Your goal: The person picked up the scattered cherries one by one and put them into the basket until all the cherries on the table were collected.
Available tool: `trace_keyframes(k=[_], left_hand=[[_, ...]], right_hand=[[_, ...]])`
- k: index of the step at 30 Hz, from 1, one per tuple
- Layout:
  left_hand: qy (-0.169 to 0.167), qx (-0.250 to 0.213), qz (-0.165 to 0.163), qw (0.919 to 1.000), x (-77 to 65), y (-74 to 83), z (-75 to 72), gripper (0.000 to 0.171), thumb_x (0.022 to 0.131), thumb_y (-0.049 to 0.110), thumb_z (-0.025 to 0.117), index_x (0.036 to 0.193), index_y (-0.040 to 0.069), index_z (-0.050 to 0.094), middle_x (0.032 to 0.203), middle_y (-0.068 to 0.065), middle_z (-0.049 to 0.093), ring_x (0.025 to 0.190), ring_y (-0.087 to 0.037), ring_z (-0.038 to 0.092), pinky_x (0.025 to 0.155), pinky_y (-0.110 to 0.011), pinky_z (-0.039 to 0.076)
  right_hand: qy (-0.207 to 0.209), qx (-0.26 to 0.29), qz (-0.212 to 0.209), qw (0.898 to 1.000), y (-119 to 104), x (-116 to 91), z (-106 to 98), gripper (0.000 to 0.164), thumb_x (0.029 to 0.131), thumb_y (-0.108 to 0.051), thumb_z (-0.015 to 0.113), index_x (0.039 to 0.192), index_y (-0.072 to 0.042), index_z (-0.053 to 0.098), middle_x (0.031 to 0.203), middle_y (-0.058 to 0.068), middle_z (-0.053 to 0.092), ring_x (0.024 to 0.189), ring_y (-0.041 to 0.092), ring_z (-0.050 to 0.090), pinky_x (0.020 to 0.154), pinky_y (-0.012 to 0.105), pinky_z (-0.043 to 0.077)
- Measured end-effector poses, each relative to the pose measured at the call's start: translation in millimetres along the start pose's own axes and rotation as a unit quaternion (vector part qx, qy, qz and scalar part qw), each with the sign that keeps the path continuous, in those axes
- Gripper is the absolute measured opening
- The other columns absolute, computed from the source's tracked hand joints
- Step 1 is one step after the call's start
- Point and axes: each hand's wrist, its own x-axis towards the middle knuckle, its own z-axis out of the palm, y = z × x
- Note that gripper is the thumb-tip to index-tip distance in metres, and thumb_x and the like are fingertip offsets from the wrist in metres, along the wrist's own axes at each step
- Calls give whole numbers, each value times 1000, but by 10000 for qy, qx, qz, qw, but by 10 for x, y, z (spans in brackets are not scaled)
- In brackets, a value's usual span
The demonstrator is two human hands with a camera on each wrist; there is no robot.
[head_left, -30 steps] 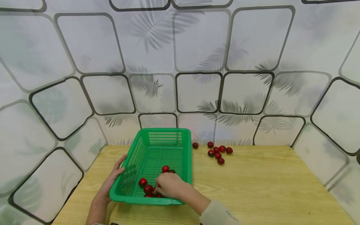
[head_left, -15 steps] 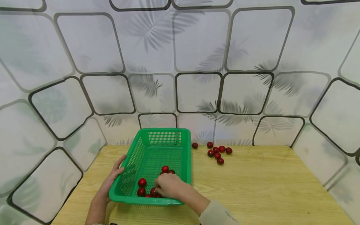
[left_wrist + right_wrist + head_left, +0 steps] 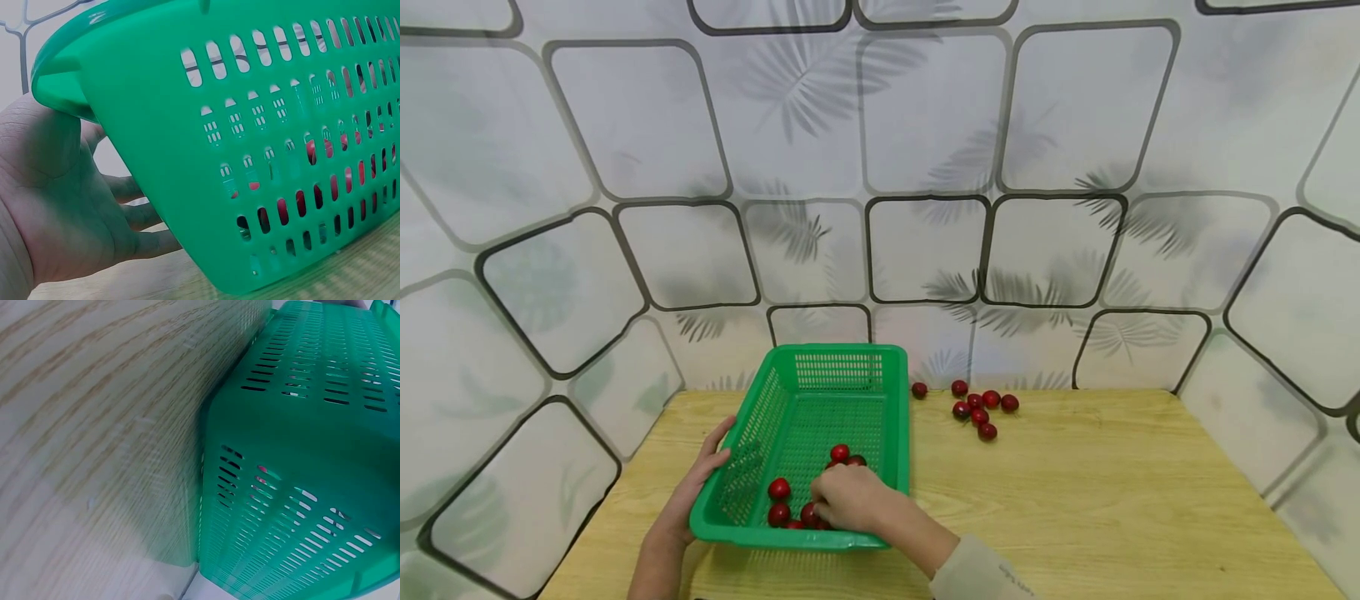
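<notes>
Cherries [image 3: 779, 515] are lying in the near part of a green basket [image 3: 775, 535], which is sitting on a wood-grained table [image 3: 1112, 483]. The left hand [image 3: 688, 492] is bracing against the basket's left side, its fingers extending fairly straight along the outside of the wall, touching it without curling around it. The right hand [image 3: 853, 497] is reaching over the near right corner into the basket, its fingers bending down among the cherries; their tips are hiding from view, so whether they are pinching one I cannot tell. A pale sleeve [image 3: 977, 573] is covering the right forearm. Right of the basket, a loose cluster of seven cherries [image 3: 979, 417] is resting near the table's back edge, and a single cherry [image 3: 919, 390] is lying between it and the basket. A patterned backdrop [image 3: 928, 250] is rising behind.
</notes>
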Motion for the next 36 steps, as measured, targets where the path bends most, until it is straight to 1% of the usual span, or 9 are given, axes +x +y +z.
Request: trace_keyframes(k=[10,16,22,25,31,36], left_hand=[[-35,-31,18,10000,-5,-7,-7,60,109,34,31,160,29,-1,152,-9,10,118,-23,44,89,-38,49],[-57,-146,-3,9999,-4,-9,-5,59,109,34,31,159,31,0,149,-8,13,115,-21,47,89,-37,50],[-2,-137,-6,9999,1,-9,0,58,109,34,32,159,32,2,148,-6,15,116,-20,48,89,-36,50],[-24,-121,9,9999,1,-5,5,58,109,34,32,159,32,2,150,-6,13,117,-20,48,89,-35,50],[1,15,45,10000,-12,1,22,59,109,35,31,160,31,0,155,-9,6,118,-20,47,89,-36,49],[20,19,56,10000,-24,5,27,59,109,35,31,160,30,1,153,-8,8,118,-20,47,89,-36,49]], right_hand=[[151,-36,-34,9999,10,11,24,34,92,-20,65,60,-21,52,57,-13,44,54,0,41,49,21,38],[208,0,35,9998,8,15,13,29,93,-21,64,65,-22,58,60,-14,48,56,-1,44,51,21,42],[340,182,177,9991,8,11,5,26,95,-22,62,69,-22,61,63,-14,52,58,-1,46,51,20,40],[413,195,218,9987,6,6,-2,23,95,-23,62,72,-22,64,67,-14,57,60,-2,48,52,20,41],[549,149,137,9983,4,5,-2,19,95,-22,63,77,-21,69,71,-14,62,62,-2,52,55,20,44],[775,217,99,9967,6,14,4,20,96,-20,60,78,-22,68,74,-15,62,65,-3,53,56,18,44]])
